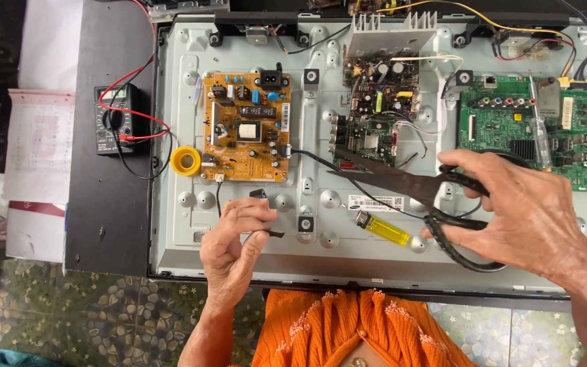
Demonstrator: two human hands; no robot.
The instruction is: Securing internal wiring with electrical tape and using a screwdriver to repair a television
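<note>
My right hand (521, 214) grips black-handled scissors (402, 182) with the blades open and pointing left over the metal back panel of an opened television (314, 261). My left hand (236, 234) pinches the end of a thin black wire (276, 234) near the panel's front edge. A black cable (321, 162) runs from the orange-brown power board (246, 129) toward the scissors. A yellow lighter (383, 228) lies on the panel between my hands.
A green main board (504, 129) sits at the right, a smaller board with a heatsink (382, 88) in the middle. A yellow tape roll (185, 161) and a black multimeter (115, 119) with red and black leads lie left. Papers (39, 149) rest further left.
</note>
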